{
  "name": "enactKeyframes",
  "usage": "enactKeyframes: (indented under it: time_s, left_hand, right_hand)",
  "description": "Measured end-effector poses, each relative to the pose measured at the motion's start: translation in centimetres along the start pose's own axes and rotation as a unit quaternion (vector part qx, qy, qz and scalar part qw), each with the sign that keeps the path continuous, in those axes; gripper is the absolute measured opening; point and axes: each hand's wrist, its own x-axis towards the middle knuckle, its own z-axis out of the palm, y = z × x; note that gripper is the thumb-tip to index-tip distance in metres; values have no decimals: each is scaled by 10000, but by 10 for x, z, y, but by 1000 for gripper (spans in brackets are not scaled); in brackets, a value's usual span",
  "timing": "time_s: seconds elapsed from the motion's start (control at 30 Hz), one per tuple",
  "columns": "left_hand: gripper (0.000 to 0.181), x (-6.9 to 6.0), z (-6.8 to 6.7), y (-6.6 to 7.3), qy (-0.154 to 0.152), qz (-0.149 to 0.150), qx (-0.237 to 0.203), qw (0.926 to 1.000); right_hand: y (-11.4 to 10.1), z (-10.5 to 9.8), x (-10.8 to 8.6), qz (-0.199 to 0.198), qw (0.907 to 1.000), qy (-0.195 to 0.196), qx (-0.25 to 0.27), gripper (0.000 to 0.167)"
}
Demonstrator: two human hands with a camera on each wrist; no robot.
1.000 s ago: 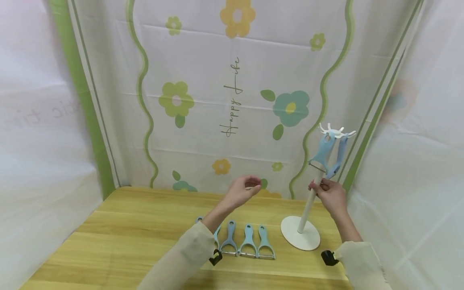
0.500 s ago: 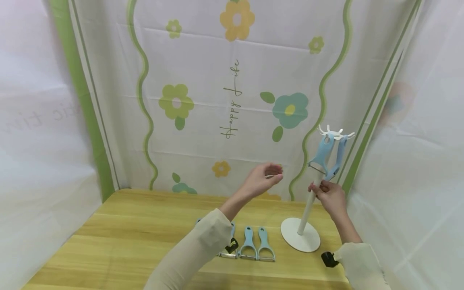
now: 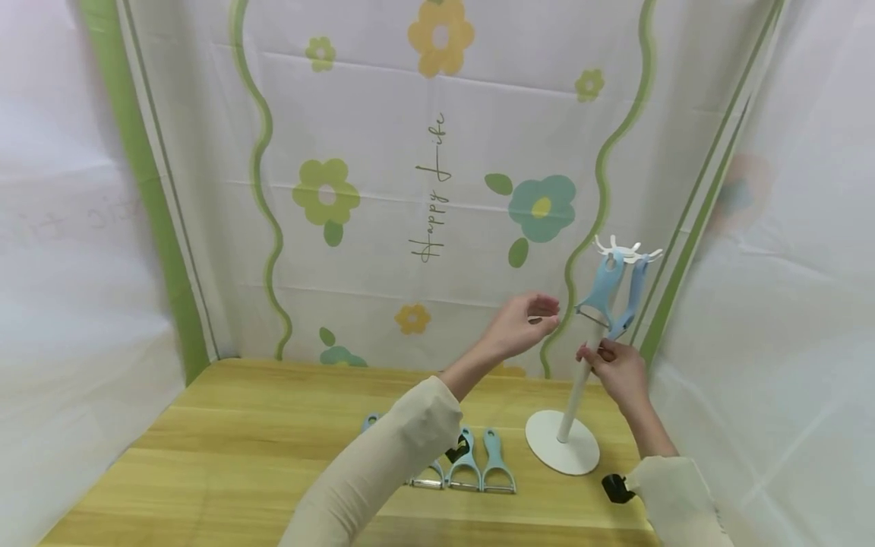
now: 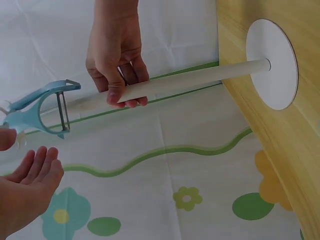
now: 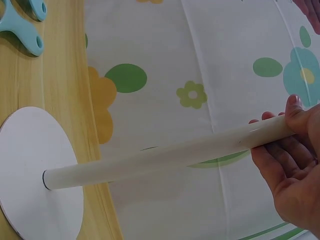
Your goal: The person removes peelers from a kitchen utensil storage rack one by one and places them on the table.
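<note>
Those peelers (image 3: pixel 604 287) are light blue, the stand (image 3: pixel 576 395) white, the tabletop (image 3: pixel 273 433) yellow-grained, the cloth (image 3: pixel 383 121) flowered orange, green and teal.

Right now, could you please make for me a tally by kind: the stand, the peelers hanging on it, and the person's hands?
Stand: 1
Hanging peelers: 2
Left hand and right hand: 2
Total: 5

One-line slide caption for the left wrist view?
The right hand grips a white pole on a round base; the empty left hand is beside two blue peelers.
</note>
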Motion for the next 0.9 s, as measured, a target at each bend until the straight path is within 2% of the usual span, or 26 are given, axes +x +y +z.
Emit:
enactKeyframes:
  time_s: [0.2,0.53,0.77,0.9]
  left_hand:
    - [36,20,6,14,81,81,5,9999]
    - [39,54,27,32,111,224,-96,9996]
    - [22,61,30,37,178,84,-621,9979]
    - [20,61,27,41,262,-13,-873,9958]
  right_hand:
    - [0,-3,1,21,9999,-94,98,40]
    - [-3,-4,0,-82,9999,-98,100,34]
    - [-1,0,0,-150,9999,-27,26,35]
    - [0,-1,-1,-144,9999,22,-24,34]
